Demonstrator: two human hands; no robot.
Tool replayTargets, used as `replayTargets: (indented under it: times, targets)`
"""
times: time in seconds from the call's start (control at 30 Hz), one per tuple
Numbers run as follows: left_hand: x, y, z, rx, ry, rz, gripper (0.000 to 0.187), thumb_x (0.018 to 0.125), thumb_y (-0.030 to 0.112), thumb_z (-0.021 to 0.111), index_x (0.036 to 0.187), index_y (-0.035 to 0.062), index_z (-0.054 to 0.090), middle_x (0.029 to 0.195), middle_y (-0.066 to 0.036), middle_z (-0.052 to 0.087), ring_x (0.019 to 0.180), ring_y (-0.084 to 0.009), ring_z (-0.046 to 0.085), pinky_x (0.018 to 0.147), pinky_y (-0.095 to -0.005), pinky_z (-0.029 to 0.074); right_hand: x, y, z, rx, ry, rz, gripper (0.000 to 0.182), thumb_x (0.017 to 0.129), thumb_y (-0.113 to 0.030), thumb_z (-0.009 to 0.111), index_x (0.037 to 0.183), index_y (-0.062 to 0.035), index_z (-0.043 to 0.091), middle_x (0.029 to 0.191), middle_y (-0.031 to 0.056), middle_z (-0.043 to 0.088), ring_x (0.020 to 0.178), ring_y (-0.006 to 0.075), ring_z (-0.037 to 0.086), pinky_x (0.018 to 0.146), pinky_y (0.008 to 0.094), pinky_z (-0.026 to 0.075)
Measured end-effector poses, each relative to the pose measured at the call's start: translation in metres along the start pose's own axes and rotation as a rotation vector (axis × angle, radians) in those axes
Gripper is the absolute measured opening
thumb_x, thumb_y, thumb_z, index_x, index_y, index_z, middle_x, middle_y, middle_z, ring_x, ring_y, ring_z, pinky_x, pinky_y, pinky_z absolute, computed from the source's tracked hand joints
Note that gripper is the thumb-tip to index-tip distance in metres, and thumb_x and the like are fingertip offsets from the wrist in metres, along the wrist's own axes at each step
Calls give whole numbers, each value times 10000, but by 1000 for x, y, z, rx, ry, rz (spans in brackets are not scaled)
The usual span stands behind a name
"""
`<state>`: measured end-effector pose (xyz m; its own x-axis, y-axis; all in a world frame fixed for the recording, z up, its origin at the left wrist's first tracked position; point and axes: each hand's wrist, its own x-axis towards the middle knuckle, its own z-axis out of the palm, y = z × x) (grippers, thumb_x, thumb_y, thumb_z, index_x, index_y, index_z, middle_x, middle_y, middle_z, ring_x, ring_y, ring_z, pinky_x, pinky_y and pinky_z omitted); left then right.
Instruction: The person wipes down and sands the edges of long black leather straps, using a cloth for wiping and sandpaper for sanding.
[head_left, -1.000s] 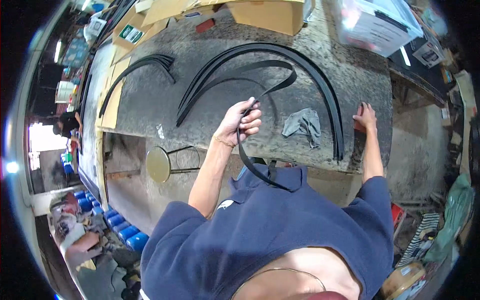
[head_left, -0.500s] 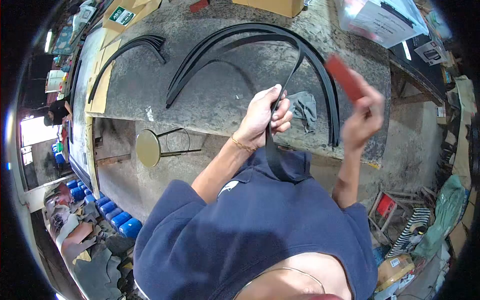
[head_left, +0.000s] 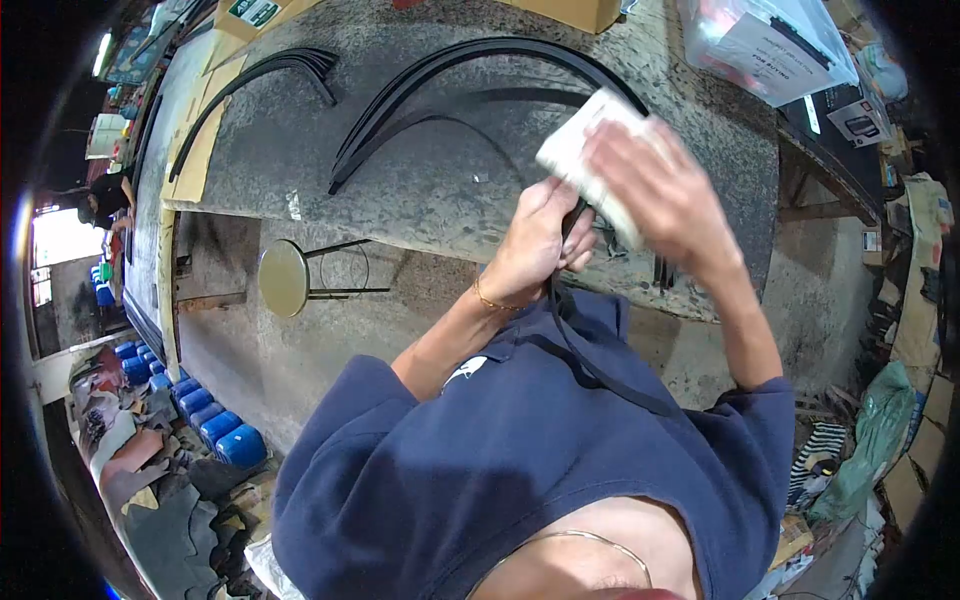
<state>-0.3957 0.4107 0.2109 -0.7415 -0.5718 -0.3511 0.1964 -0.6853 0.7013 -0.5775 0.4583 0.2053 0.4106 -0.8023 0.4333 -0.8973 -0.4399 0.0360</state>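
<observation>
"Black strap, that's what this person is handling. How does it run, from where you're standing?"

"Through the left hand, by the near edge of the table. Below the hand it trails across the blue shirt; above, it passes behind a white block and curves over the table."

"How's that left hand set?"

"Clenched around the strap. There's a bracelet on that wrist."

"And the right hand?"

"It's got hold of the white block, fingers laid over it, just beside the left hand. It's a blur, so I can't tell whether the block touches the strap."

"What's lying on the table beyond?"

"One long bundle of black strips, bent in an arch, and a shorter bundle off to the left, partly over some cardboard. A clear plastic box sits at the far right corner."

"I see a round stool near the table's front edge, and blue drums in a row to the left."

"Yes, and another person over at the far left."
</observation>
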Motion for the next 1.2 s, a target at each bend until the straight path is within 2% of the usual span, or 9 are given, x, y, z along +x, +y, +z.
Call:
replayTargets:
  times: [0.2, 0.4, 0.53, 0.67, 0.8, 0.93, 1.07, 1.13, 1.2]
  targets:
    - [-5, -3, 5, -250, -29, -46, 216, 984, 260, 349, 877, 109, 460, 480, 12, 314, 368, -73, 281, 388, -228, 264, 1, -3, -16, 23, 290, 162, 509, 798, -62, 621, 1284, -78, 473, 1319, 110, 490, 1237, 231, 460, 1081, 436, 312]
    - [-1, -5, 6, -331, -73, -102, 289, 992, 280, 346, 817, 84, 469, 476, 30, 297, 383, -67, 283, 392, -228, 249, -9, 10, 2, -50, 160, 350, 486, 784, -43, 582, 1261, -45, 487, 1257, 117, 543, 1230, 251, 468, 1042, 451, 344]
    - [-1, -6, 13, -294, -22, -123, 300, 990, 301, 369, 808, 85, 469, 475, 33, 289, 382, -69, 269, 392, -230, 238, -4, -32, -15, 38, 122, 84, 481, 779, -34, 585, 1252, -23, 494, 1266, 116, 537, 1229, 269, 466, 1042, 471, 339]
    - [5, -9, 9, -314, -83, -121, 332, 996, 302, 326, 756, 88, 412, 492, 25, 303, 378, -71, 283, 392, -236, 250, -8, 10, -11, -68, 114, 318, 436, 787, -57, 602, 1215, -45, 520, 1295, 105, 518, 1228, 251, 468, 1056, 477, 335]
    - [2, -6, 18, -234, 61, -121, 322, 996, 304, 336, 769, 88, 409, 496, 17, 295, 384, -71, 272, 390, -231, 232, -2, -28, -20, 18, 117, 47, 487, 736, -33, 649, 1209, -35, 529, 1258, 113, 540, 1202, 254, 491, 1025, 475, 378]
    - [4, -10, 17, -290, -68, -87, 329, 991, 301, 338, 749, 92, 414, 473, 23, 300, 380, -73, 294, 386, -230, 246, -8, 16, -20, -185, 34, 287, 436, 767, -82, 651, 1191, -81, 550, 1296, 81, 520, 1222, 233, 472, 1073, 506, 292]
    - [3, -9, 20, -207, 47, -58, 327, 994, 317, 344, 767, 95, 420, 483, 25, 278, 386, -69, 263, 386, -231, 224, -10, -22, -6, -39, 165, 7, 396, 810, -101, 576, 1202, -65, 535, 1305, 90, 515, 1234, 233, 463, 1074, 497, 282]
    - [6, -11, 15, -332, -90, -99, 309, 990, 300, 345, 773, 95, 428, 477, 26, 286, 377, -69, 270, 384, -232, 235, -6, 17, -17, -130, -147, 279, 401, 821, -91, 572, 1219, -74, 528, 1344, 81, 477, 1240, 244, 454, 1070, 501, 295]
    - [1, -10, 18, -348, -87, -100, 303, 990, 294, 356, 809, 73, 455, 454, 34, 293, 350, -71, 273, 374, -228, 228, -15, 28, -10, -285, -5, 314, 388, 835, -75, 562, 1222, -86, 528, 1370, 59, 450, 1235, 247, 457, 1051, 503, 329]
